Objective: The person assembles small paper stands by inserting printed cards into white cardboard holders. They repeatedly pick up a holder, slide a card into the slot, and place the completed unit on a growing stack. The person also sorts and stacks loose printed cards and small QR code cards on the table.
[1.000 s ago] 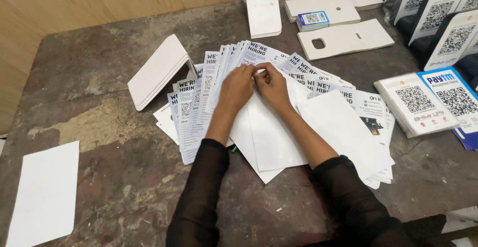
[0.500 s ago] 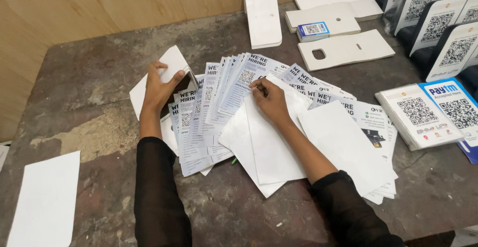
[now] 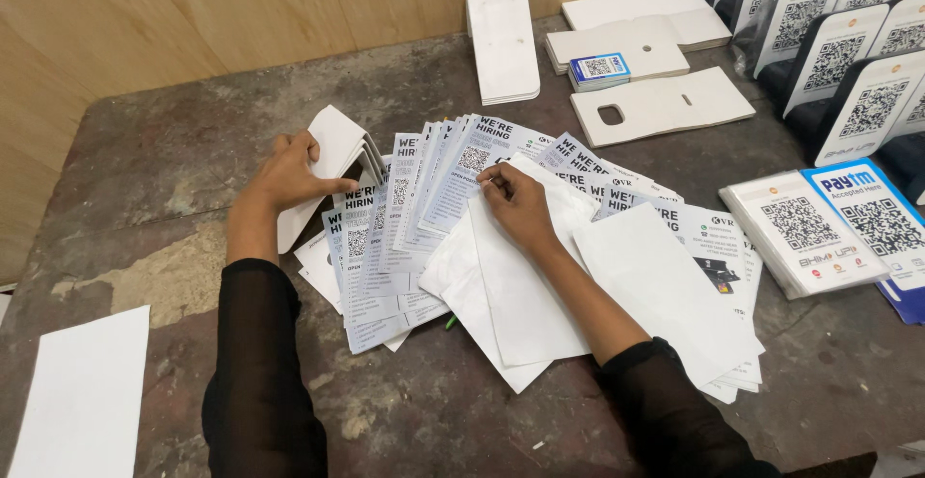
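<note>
Left hand [image 3: 289, 172] curled in a grip, right hand [image 3: 515, 203] pressing flat.

Looks like a small packing or print-sorting workroom. Worn, stained stone-topped table [image 3: 145, 150] against a plywood wall [image 3: 193, 15]. Printed leaflets [image 3: 424, 199] fanned under the hands; payment-code stands [image 3: 848, 64] and flat white cardboard blanks [image 3: 660, 107] stacked beyond the right hand.

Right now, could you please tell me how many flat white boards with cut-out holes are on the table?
2. One board lies bare behind the fanned flyers; the other board sits behind it, under a small card stack. More may be hidden in those piles.
</note>
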